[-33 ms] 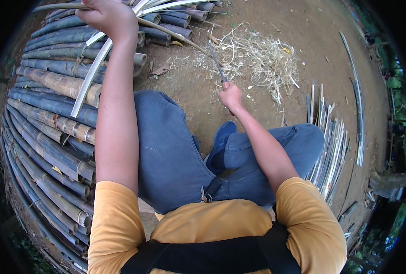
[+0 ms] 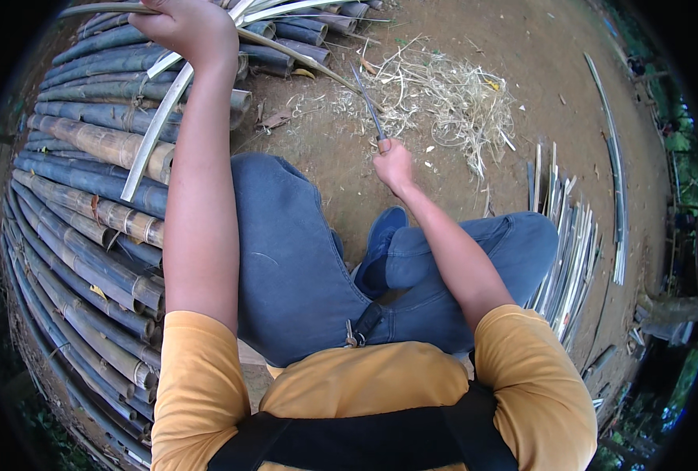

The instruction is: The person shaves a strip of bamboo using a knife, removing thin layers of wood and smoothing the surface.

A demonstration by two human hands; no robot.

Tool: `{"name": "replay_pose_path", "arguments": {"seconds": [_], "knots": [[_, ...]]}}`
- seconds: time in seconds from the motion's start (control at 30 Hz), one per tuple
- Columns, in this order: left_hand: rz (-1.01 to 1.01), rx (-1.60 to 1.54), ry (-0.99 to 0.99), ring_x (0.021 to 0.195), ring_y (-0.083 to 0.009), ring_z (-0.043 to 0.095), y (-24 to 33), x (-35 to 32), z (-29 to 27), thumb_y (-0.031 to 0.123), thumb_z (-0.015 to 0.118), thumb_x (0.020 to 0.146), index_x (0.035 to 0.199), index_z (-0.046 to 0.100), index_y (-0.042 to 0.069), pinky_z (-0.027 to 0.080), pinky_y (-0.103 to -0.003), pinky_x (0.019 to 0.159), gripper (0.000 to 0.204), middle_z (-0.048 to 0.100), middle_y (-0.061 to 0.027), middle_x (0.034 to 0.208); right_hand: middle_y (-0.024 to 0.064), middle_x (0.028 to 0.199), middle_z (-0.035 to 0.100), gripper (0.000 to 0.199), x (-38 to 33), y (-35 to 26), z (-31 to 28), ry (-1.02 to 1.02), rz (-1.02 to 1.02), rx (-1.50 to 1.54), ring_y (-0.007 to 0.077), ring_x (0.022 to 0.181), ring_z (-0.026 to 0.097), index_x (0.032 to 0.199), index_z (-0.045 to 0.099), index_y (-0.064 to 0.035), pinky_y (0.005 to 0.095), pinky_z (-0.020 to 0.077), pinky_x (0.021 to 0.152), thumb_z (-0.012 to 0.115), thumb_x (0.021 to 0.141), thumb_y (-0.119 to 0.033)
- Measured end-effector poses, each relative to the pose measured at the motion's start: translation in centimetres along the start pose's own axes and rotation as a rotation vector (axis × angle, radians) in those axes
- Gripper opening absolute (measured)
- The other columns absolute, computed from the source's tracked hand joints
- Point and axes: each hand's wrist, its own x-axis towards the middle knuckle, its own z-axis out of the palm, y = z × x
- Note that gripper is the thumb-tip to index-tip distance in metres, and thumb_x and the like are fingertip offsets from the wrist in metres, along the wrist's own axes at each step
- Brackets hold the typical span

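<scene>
At the upper left, my left hand point(image 2: 188, 27) is closed around a long, thin bamboo strip point(image 2: 302, 56), its fingers partly cut off by the frame edge. The strip slants from that hand down toward the middle. My right hand point(image 2: 394, 163) grips a knife point(image 2: 371, 106) by its handle, blade pointing up and slightly left. Around the strip's right end, the blade crosses it; whether they touch is hard to tell. Pale split bamboo pieces point(image 2: 156, 133) lie under and beside my left forearm.
Stacked bamboo poles point(image 2: 98, 145) fill the left side. A heap of fine bamboo shavings point(image 2: 451, 102) covers the ground beyond my right hand. Bundled thin strips point(image 2: 564, 251) lie beside my right knee, with longer strips point(image 2: 614, 173) farther right. My bent legs point(image 2: 286, 259) are below my hands.
My right hand and the knife have shifted slightly left and away from me, along the strip. My left hand has barely moved.
</scene>
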Motion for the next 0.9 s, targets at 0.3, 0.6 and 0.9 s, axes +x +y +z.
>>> {"name": "replay_pose_path", "arguments": {"seconds": [0.3, 0.6, 0.9], "knots": [[-0.064, -0.057, -0.043, 0.05, -0.0067, 0.037, 1.2, -1.1, 1.1, 0.049, 0.045, 0.105, 0.096, 0.043, 0.012, 0.03, -0.024, 0.043, 0.038, 0.04, 0.0033, 0.071, 0.0235, 0.08, 0.067, 0.011, 3.7, 5.6, 1.9, 0.097, 0.114, 0.117, 0.0417, 0.079, 0.066, 0.081, 0.058, -0.0034, 0.0484, 0.0494, 0.074, 0.06, 0.08, -0.015], [-0.139, -0.218, -0.153, 0.049, -0.0059, 0.036, -1.2, 1.1, -0.3, 0.047, 0.045, 0.106, 0.095, 0.043, 0.012, 0.028, -0.023, 0.041, 0.037, 0.039, 0.0042, 0.068, 0.0259, 0.086, 0.068, 0.02, 1.1, 2.5, 3.3, 0.122, -0.072, 0.136, 0.0452, 0.086, 0.066, 0.091, 0.061, -0.0022, 0.0511, 0.0507, 0.077, 0.065, 0.084, -0.02], [0.029, 0.193, -0.101, 0.1, -0.0325, 0.041, -2.5, 1.9, -2.1, 0.045, 0.024, 0.108, 0.131, 0.025, -0.01, 0.033, -0.043, 0.078, 0.059, 0.041, -0.0262, 0.112, 0.0288, 0.087, 0.067, 0.019, -0.4, 0.4, 2.2, 0.053, -0.087, 0.139, 0.0471, 0.088, 0.066, 0.097, 0.062, -0.0019, 0.0543, 0.0498, 0.078, 0.056, 0.093, -0.02]]}}
